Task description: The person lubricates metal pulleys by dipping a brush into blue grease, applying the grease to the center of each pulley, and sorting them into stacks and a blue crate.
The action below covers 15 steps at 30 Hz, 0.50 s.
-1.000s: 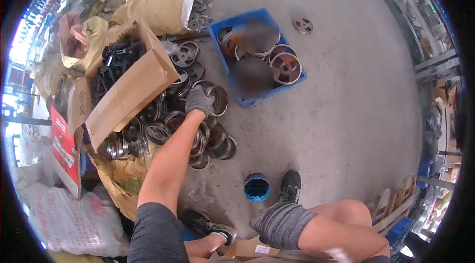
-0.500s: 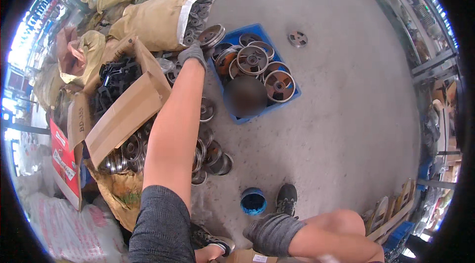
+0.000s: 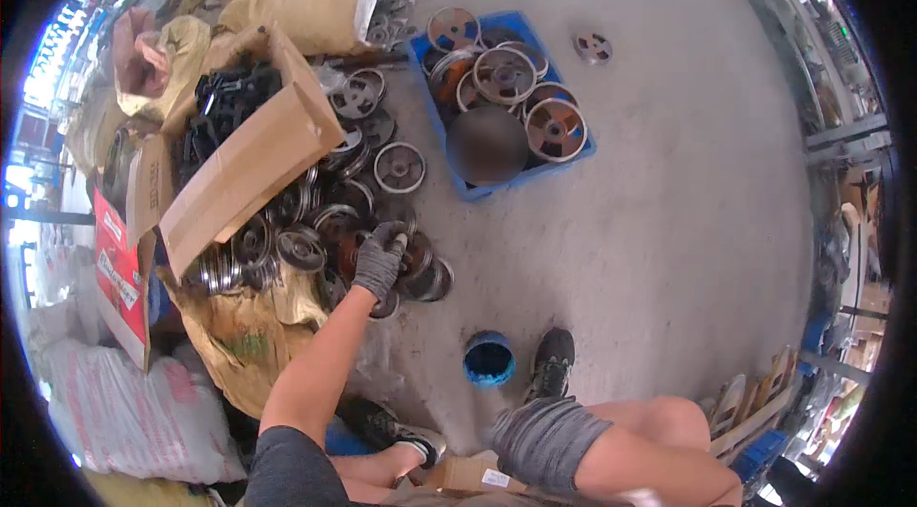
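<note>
My left hand [image 3: 380, 261], in a grey knit glove, reaches into a heap of spoked metal wheels on the floor. Its fingers curl over the rim of a rusty wheel [image 3: 417, 257]. Lower right, what looks like my right hand [image 3: 544, 440], also in grey knit, rests near my knee; its fingers are hidden. Beyond the heap stands a blue crate [image 3: 449, 184] filled with similar wheels. One tilted wheel [image 3: 453, 30] leans at its far left corner. A blurred dark patch covers the crate's near part.
One wheel [image 3: 592, 47] lies alone right of the crate. A blue-rimmed pot [image 3: 489, 359] stands beside my shoe [image 3: 551, 364]. An open cardboard box [image 3: 253, 158] of black parts and a tan sack [image 3: 296, 6] of metal pieces crowd the left; shelving lines the right.
My left hand has come back from the crate's far left corner to the heap. The wheel it held now rests in the crate. My view has shifted slightly.
</note>
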Available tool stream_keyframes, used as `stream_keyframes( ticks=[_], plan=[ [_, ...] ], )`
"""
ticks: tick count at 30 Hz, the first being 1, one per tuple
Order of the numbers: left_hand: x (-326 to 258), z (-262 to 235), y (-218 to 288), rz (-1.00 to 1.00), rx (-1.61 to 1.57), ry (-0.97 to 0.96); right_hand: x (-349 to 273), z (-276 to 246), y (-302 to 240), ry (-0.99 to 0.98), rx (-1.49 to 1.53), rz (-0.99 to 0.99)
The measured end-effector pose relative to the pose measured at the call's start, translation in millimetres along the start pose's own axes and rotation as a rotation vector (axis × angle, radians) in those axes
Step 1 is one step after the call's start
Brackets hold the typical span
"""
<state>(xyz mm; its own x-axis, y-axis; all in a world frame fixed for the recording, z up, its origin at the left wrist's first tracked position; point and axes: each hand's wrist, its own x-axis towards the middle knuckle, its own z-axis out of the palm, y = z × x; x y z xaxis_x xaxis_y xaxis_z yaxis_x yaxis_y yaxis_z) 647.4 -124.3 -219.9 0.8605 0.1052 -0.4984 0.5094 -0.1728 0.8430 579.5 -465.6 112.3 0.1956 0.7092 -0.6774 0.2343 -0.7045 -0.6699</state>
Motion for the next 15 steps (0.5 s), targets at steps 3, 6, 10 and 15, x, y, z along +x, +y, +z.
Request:
stream_keyframes(
  ticks=[3,6,10,15],
  plan=[
    [-25,-7,13,0.103,0.201,0.034,3,8,-8,-0.017,-0.017,-0.020],
    [-24,-37,-6,0.436,0.557,0.193,11,15,-12,-0.052,-0.032,-0.068],
    [-36,-47,-7,0.192,0.634,0.348,9,24,-27,-0.031,-0.032,-0.046],
    [-51,-79,-46,0.352,0.784,0.619,20,28,-34,-0.015,-0.061,-0.072]
  ],
)
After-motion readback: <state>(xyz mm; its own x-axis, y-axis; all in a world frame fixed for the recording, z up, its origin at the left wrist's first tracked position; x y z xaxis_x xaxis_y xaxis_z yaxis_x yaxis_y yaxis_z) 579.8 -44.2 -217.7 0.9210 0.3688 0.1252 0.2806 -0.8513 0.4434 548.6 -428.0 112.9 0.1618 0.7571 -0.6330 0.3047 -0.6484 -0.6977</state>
